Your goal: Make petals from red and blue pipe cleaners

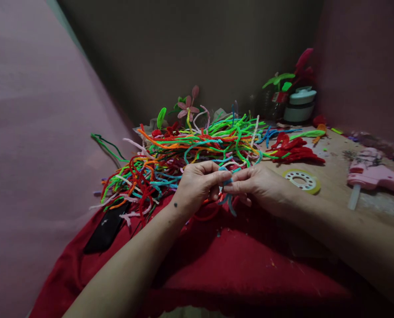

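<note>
My left hand (202,183) and my right hand (250,183) meet at the front of the pile, fingertips pinched together. Between them is a light-blue pipe cleaner piece (230,206), bent, with loose ends hanging below the fingers. Both hands are closed on it; its upper part is mostly hidden by the fingers. Right behind the hands lies a large tangled heap of pipe cleaners (197,143) in green, orange, red, white, blue and pink.
A roll of tape (316,185) and a pink glue gun (376,172) lie to the right. Red pipe cleaner shapes (294,152) rest near a lidded jar (299,106). A black phone (106,229) is at left on the red cloth (250,269). Pipe cleaner flowers (187,108) stand behind.
</note>
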Tool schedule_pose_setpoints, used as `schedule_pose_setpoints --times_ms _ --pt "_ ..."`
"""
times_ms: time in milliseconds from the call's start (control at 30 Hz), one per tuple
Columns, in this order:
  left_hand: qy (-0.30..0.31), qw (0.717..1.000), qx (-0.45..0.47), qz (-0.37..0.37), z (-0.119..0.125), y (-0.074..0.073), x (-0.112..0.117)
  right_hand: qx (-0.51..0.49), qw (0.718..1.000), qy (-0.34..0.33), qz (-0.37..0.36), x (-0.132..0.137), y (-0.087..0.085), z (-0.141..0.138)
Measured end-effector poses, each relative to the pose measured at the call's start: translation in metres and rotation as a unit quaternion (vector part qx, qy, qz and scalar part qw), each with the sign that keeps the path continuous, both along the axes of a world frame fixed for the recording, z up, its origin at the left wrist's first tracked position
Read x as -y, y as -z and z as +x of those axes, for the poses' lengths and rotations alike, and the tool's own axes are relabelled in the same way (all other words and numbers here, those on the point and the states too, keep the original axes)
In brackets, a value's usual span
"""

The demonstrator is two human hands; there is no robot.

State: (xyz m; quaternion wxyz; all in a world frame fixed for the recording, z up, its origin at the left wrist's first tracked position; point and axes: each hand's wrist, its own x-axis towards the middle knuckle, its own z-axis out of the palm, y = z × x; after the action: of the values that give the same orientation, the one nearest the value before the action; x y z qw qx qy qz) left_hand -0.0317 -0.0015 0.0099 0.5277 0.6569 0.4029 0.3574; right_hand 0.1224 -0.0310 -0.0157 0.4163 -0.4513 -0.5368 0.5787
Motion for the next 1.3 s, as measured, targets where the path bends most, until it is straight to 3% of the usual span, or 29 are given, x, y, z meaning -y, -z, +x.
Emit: schedule_pose_setpoints --times_ms 167,333,433,567,700,800,900,967,1067,1167,1300 --pt "0.036 0.999 -0.014 -0.010 -0.001 -0.001 0.000 0.007 0.999 0.046 -0.003 0.000 -0.001 -0.003" --pt "-0.040 0.996 -0.044 0.063 0.005 0.003 0.006 0.009 0.998 0.055 -0.016 0.000 0.000 -0.003" --pt "-0.043 0.996 -0.059 0.057 0.004 0.001 0.006 -0.024 0.999 0.042 -0.021 0.001 -0.003 -0.002" --pt "0.033 0.996 -0.076 -0.040 -0.002 -0.005 0.000 -0.082 0.993 0.089 0.005 -0.002 -0.002 0.000" --pt "0.099 0.982 -0.125 -0.099 -0.003 -0.008 -0.002 -0.109 0.990 0.087 0.009 -0.007 0.002 0.000" --pt "0.094 0.982 -0.149 -0.068 -0.001 -0.008 0.000 -0.110 0.990 0.091 0.002 -0.007 0.004 0.000" --pt "0.063 0.972 -0.212 0.080 0.001 -0.005 0.003 -0.066 0.991 0.116 0.000 -0.005 0.004 -0.001" --pt "0.031 0.922 -0.284 0.259 0.000 0.000 0.003 -0.024 0.992 0.127 0.006 -0.004 0.004 0.000" --pt "0.002 0.791 -0.379 0.481 -0.003 0.008 0.002 0.015 0.991 0.129 0.014 -0.004 0.003 -0.001" --pt "-0.004 0.703 -0.418 0.576 -0.005 0.011 0.001 0.025 0.990 0.137 0.008 -0.003 0.001 -0.002" --pt "-0.020 0.635 -0.423 0.646 -0.006 0.008 0.001 0.017 0.991 0.135 0.003 -0.003 0.000 -0.003"
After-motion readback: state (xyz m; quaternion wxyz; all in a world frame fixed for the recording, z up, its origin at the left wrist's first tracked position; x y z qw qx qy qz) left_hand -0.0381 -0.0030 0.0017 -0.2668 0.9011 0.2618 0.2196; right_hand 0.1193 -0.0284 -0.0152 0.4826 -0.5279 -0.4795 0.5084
